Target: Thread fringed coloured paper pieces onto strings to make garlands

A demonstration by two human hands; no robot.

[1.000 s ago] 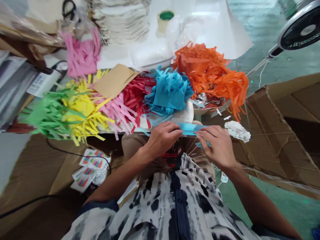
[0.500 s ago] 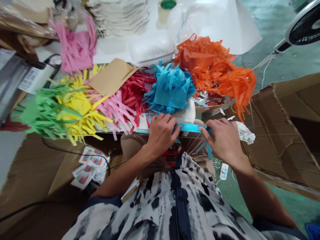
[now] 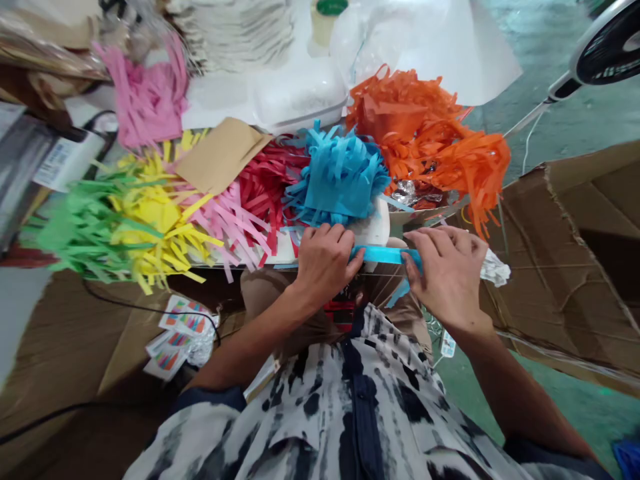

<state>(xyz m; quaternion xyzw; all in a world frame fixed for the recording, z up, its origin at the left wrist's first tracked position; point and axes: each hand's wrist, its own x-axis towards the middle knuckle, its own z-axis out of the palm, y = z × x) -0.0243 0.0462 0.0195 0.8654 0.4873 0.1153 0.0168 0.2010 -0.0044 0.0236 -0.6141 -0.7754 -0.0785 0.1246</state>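
Note:
A folded band of blue tissue paper (image 3: 381, 255) stretches level between my hands at the table's front edge. My left hand (image 3: 324, 265) is closed over its left end, thumb against the lower side. The right end sits between the thumb and fingers of my right hand (image 3: 447, 272), whose palm hides part of it. Blue paper strips (image 3: 399, 293) hang below the band near my right hand. Just beyond my hands lies a fringed bundle of blue tissue paper (image 3: 337, 183).
Fringed paper in green (image 3: 90, 223), yellow (image 3: 160, 217), red (image 3: 273, 177) and orange (image 3: 410, 113) lines the table. A brown paper piece (image 3: 223, 157) rests on top. Cardboard boxes (image 3: 565, 247) flank me, and a fan (image 3: 607, 47) stands at the upper right.
My right hand has shifted its grip on the band, its fingers now raised and more spread. The strips hanging under it show less. My left hand stays in place.

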